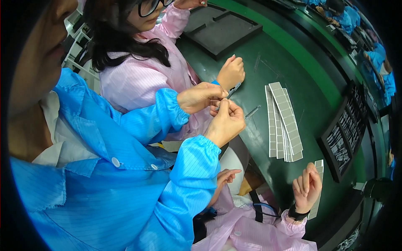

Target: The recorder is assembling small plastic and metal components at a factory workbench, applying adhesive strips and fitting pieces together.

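Observation:
My left hand [200, 97] and my right hand [227, 122], both in blue elasticated sleeves, meet over the table's near edge. Each has thumb and fingers pinched together. Between them runs a small, narrow grey strip-shaped part [234, 88], slanting up and to the right; my fingers hide much of it. Close beyond it is a co-worker's loosely curled hand [232, 73] with a blue wristband. Another thin grey strip [252, 111] lies on the green table [255, 142], just right of my right hand.
Fanned strips of grey rectangular labels [286, 121] lie on the table. A black compartment tray [341, 140] of small parts stands at the right, another black tray [222, 31] at the top. Below, a pink-sleeved co-worker's hand [307, 188] is over another label strip [319, 196].

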{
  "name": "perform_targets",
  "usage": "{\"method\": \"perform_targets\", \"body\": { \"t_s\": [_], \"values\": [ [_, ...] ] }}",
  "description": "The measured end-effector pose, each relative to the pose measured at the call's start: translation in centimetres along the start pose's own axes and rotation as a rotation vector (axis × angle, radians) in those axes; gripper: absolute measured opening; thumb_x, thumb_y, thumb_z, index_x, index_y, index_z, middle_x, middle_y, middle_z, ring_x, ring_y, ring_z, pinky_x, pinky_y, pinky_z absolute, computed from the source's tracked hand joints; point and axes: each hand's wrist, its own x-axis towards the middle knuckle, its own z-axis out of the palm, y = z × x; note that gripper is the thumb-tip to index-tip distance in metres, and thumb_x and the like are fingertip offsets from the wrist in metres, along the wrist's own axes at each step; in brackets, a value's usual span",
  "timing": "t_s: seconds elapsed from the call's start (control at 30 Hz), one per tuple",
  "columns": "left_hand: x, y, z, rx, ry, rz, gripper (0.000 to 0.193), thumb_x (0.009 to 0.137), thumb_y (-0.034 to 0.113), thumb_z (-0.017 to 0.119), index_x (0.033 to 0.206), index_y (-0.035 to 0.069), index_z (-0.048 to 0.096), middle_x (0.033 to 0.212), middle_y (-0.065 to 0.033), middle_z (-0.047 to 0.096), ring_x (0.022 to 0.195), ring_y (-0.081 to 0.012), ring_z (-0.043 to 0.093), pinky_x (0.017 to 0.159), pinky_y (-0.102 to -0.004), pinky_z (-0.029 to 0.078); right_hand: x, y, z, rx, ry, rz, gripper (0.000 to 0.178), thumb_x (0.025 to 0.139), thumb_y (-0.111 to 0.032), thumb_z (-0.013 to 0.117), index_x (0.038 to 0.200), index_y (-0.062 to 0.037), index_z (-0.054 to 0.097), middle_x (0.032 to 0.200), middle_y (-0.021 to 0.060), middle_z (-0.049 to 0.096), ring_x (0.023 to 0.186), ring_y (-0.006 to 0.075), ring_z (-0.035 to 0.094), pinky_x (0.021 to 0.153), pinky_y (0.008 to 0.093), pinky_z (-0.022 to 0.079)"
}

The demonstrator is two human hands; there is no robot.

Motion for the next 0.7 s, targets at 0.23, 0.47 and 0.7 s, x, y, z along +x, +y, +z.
{"method": "perform_targets", "body": {
  "t_s": [0.23,0.47,0.7],
  "values": [
    [-0.7,0.9,0.2,0.037,0.038,-0.058,0.011,0.066,-0.004,0.055,0.063,-0.002,0.065,0.061,-0.0107,0.06,0.065,-0.0177,0.056,0.056,-0.0318,0.043,-0.1,0.4,-0.2,0.034,0.003,0.005,0.014,0.09,-0.009,0.035,0.084,0.0001,0.044,0.04,0.0035,0.036,0.029,0.0091,0.028,0.034,0.0216,0.024],
    [-0.4,0.9,-0.2,0.064,0.055,-0.123,0.01,0.063,-0.005,0.057,0.064,-0.001,0.067,0.061,-0.0098,0.059,0.066,-0.0178,0.055,0.058,-0.0322,0.045,-0.3,0.1,-0.2,0.034,-0.011,-0.003,0.014,0.09,-0.009,0.035,0.084,0.0003,0.044,0.041,0.003,0.034,0.029,0.0092,0.027,0.034,0.0219,0.024],
    [-0.5,0.0,-0.7,-0.009,0.029,-0.106,0.01,0.062,-0.003,0.057,0.063,-0.001,0.067,0.06,-0.0095,0.059,0.067,-0.0186,0.054,0.059,-0.0336,0.044,-0.4,0.0,-0.4,0.029,-0.013,-0.009,0.015,0.09,-0.009,0.035,0.084,0.0001,0.044,0.041,0.0027,0.034,0.029,0.0089,0.028,0.034,0.0216,0.025]
  ]
}}
